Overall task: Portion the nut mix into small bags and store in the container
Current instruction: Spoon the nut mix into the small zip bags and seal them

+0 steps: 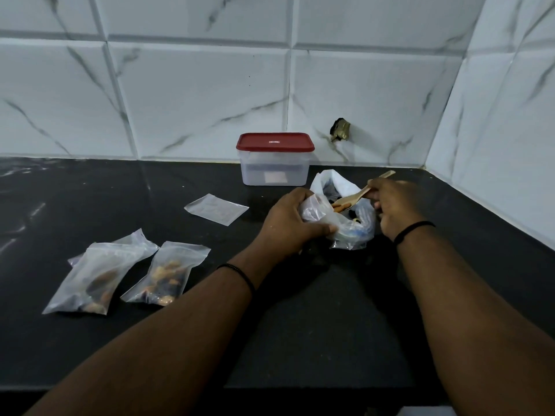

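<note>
Here, left hand [286, 219] grips small bag [315, 213] — right hand [393, 205] holds spoon [360, 193].

Container [274, 163] behind bags [126, 274], perhaps three, on counter [300, 325].

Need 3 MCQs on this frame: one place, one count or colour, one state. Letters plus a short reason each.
1. Where does the empty flat bag lie?
A. inside the container
B. on the counter, left of the left hand
C. under the right hand

2. What colour is the lid on the container?
A. red
B. blue
C. green

3. What is the right hand doing?
A. resting flat on the counter
B. lifting the lid
C. holding a wooden spoon over the big bag

Answers:
1 B: it lies flat on the black top, apart from both hands.
2 A: the lid is dark red and sits on the container.
3 C: fingers curl round the handle, nuts on the spoon.
</note>
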Action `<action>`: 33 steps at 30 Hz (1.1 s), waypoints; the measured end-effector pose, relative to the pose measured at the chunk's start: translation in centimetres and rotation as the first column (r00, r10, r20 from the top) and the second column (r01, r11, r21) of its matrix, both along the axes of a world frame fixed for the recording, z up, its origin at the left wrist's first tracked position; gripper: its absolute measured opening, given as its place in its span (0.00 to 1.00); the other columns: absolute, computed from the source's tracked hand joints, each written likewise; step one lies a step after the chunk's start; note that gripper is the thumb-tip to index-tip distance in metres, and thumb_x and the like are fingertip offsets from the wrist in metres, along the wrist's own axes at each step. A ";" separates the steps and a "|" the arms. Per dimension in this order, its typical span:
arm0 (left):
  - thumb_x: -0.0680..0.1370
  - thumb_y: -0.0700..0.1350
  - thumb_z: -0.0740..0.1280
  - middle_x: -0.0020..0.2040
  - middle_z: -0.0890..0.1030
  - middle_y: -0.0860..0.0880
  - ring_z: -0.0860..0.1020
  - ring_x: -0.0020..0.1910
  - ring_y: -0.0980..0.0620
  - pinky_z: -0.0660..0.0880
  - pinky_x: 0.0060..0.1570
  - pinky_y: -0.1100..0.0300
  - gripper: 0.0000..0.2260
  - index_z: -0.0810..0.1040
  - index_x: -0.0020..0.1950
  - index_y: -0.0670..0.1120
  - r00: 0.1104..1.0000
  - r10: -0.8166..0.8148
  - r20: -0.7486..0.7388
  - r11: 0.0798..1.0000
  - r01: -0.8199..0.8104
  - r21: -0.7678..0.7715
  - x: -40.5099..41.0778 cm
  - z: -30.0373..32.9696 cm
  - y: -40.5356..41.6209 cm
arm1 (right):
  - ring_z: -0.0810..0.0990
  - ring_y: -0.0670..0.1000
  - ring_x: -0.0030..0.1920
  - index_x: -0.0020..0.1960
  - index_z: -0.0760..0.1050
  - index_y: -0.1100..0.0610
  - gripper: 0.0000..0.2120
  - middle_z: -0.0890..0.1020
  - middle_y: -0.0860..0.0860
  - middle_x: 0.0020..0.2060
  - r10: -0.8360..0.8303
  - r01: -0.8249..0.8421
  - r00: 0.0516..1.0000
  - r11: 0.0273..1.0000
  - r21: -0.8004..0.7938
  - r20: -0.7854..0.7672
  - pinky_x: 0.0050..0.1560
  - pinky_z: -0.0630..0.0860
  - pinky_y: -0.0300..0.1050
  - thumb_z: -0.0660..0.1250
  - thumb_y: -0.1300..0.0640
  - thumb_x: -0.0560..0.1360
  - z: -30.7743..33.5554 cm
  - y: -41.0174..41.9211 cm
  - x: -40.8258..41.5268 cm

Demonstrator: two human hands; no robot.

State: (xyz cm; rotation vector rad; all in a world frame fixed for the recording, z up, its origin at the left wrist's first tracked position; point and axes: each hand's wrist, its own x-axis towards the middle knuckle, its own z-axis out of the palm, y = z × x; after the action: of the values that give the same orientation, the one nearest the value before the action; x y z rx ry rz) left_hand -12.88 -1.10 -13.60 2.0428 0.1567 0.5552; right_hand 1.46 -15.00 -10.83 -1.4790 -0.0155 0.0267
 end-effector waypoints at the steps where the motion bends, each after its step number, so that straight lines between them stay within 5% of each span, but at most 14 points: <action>1: 0.67 0.48 0.81 0.54 0.81 0.52 0.81 0.51 0.55 0.79 0.50 0.59 0.25 0.76 0.61 0.49 1.000 0.006 0.009 1.000 -0.006 -0.020 0.0 -0.1 0.1 | 0.65 0.40 0.14 0.34 0.71 0.57 0.12 0.78 0.55 0.32 -0.015 0.016 1.000 0.999 0.041 -0.021 0.17 0.59 0.30 0.67 0.62 0.76 0.1 -0.1 0.0; 12: 0.68 0.45 0.80 0.52 0.83 0.52 0.82 0.50 0.55 0.81 0.54 0.55 0.23 0.77 0.59 0.48 0.999 0.023 0.025 0.991 -0.020 -0.135 0.6 -0.5 0.5 | 0.65 0.42 0.19 0.39 0.74 0.55 0.07 0.79 0.50 0.32 0.060 -0.047 0.996 0.980 0.193 -0.059 0.18 0.59 0.32 0.67 0.59 0.76 2.3 0.8 -2.4; 16: 0.67 0.43 0.81 0.53 0.83 0.50 0.82 0.52 0.52 0.80 0.56 0.48 0.22 0.77 0.57 0.49 0.999 0.035 0.035 0.977 -0.027 -0.211 1.0 -0.8 0.7 | 0.70 0.43 0.24 0.41 0.76 0.55 0.06 0.80 0.47 0.27 0.181 -0.197 0.971 0.976 0.089 0.158 0.21 0.64 0.35 0.71 0.58 0.74 3.4 1.2 -5.3; 20: 0.68 0.41 0.80 0.53 0.84 0.48 0.83 0.53 0.50 0.79 0.58 0.46 0.21 0.78 0.58 0.46 0.997 0.043 0.070 0.951 -0.020 -0.307 1.2 -0.9 0.9 | 0.79 0.45 0.31 0.47 0.79 0.61 0.07 0.85 0.55 0.38 0.369 -0.307 0.810 0.929 -0.206 0.456 0.30 0.72 0.32 0.74 0.59 0.74 4.1 1.1 -7.9; 23: 0.68 0.40 0.80 0.56 0.84 0.48 0.82 0.56 0.50 0.78 0.60 0.47 0.23 0.78 0.61 0.46 0.996 0.034 0.076 0.940 -0.006 -0.341 1.1 -0.8 1.0 | 0.81 0.44 0.33 0.49 0.79 0.64 0.08 0.86 0.56 0.39 0.396 -0.302 0.740 0.918 -0.256 0.544 0.34 0.74 0.31 0.75 0.61 0.74 4.2 0.9 -8.0; 28: 0.68 0.41 0.80 0.55 0.84 0.48 0.82 0.55 0.51 0.79 0.59 0.48 0.23 0.77 0.60 0.46 0.996 0.038 0.077 0.948 -0.011 -0.317 1.1 -0.8 1.0 | 0.78 0.47 0.30 0.46 0.79 0.60 0.05 0.86 0.58 0.42 0.185 -0.205 0.892 0.979 0.005 0.412 0.32 0.72 0.41 0.73 0.58 0.75 3.1 0.4 -4.5; 33: 0.68 0.43 0.80 0.53 0.83 0.50 0.83 0.51 0.54 0.81 0.54 0.54 0.22 0.77 0.59 0.48 1.000 -0.010 0.010 0.984 0.012 -0.177 0.8 -0.8 0.6 | 0.79 0.47 0.32 0.41 0.75 0.56 0.08 0.86 0.57 0.42 0.112 -0.098 0.905 0.994 -0.057 0.410 0.36 0.76 0.40 0.71 0.64 0.76 1.2 -0.5 -1.4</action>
State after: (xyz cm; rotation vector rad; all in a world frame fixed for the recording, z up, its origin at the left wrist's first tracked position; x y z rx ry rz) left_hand -12.05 -0.47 -14.43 1.8668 0.1826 0.5252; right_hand 0.04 -15.53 -9.64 -1.4947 -0.4414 -0.2006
